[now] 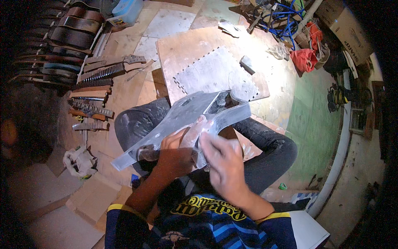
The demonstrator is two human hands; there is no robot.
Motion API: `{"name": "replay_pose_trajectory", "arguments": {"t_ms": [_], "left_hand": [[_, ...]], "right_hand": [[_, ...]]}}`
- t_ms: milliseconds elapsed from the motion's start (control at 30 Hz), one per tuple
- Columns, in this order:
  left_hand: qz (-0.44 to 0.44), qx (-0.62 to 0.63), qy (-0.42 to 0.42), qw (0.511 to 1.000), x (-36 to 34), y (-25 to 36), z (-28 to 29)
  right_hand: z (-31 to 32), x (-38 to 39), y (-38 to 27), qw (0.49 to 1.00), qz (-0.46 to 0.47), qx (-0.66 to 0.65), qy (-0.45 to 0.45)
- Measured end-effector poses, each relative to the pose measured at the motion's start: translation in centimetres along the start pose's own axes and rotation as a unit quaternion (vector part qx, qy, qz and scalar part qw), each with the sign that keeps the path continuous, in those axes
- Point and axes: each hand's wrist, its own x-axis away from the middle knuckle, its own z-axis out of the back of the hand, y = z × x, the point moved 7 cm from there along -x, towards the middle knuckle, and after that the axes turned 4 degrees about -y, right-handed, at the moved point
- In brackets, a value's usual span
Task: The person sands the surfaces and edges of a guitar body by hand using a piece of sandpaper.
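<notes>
A grey, dust-coated guitar body [182,118] with a cut-out cavity lies tilted across my lap, over dark trousers [269,149]. My left hand [174,153] grips its lower part from underneath, thumb on top. My right hand [226,164] presses flat against the body's near edge, blurred, with what looks like a pale sheet under the fingers; I cannot tell what it is.
A plywood board [186,47] with a grey notched panel [215,74] and a small block [247,64] lies ahead. Guitar necks [97,74] and guitar bodies [74,33] are stacked at left. Blue cable [286,18], a red bag [304,58] and a cardboard box [348,27] sit far right.
</notes>
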Motion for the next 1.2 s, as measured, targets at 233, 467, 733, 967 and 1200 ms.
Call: {"name": "replay_pose_trajectory", "arguments": {"t_ms": [233,467,733,967,1200], "left_hand": [[-0.055,-0.019,-0.023,0.998,0.0,2.6,0.5],[-0.036,-0.04,-0.032,0.998,-0.5,3.1,1.3],[-0.104,0.037,-0.003,0.994,-0.7,3.9,1.8],[-0.058,0.07,0.032,0.995,-0.6,4.5,2.1],[-0.012,0.066,0.017,0.998,-1.1,3.6,2.2]], "right_hand": [[1.2,0.2,0.3,0.997,0.002,0.0,-0.078],[1.4,-0.4,-1.8,0.991,0.059,-0.005,-0.117],[1.6,-1.3,-1.9,0.986,0.058,0.005,-0.157],[1.2,-1.9,-1.1,0.983,0.097,0.025,-0.156],[-0.7,0.6,0.3,0.995,0.044,-0.025,-0.082]]}}
